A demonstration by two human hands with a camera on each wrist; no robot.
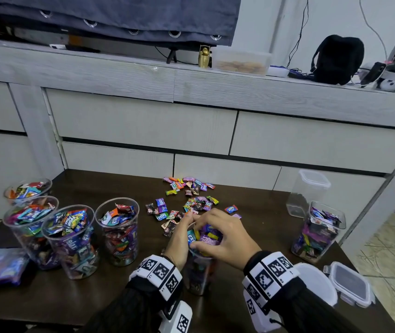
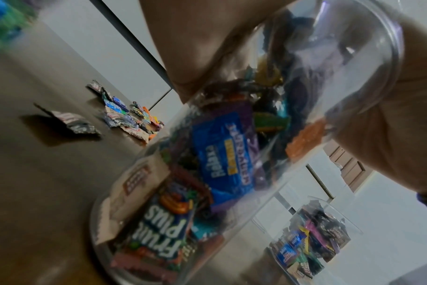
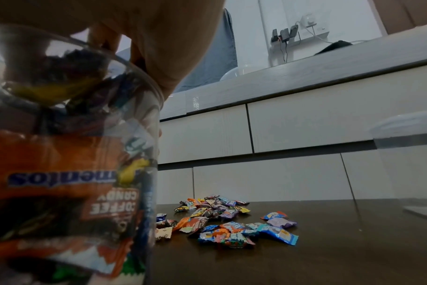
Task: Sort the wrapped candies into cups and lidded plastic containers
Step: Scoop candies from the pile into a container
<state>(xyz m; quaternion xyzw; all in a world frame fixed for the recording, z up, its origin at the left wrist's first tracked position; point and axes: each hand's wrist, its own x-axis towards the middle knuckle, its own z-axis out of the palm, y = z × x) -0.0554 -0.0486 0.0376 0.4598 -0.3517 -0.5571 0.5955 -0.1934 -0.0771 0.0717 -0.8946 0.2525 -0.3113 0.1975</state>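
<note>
step: pack candy into cup near table front | left hand holds cup rim | right hand curls over the top, pressing candies | tip: push gently (cup is very full), keep it steady

Right hand over candy-filled cup; loose candies beyond
</note>
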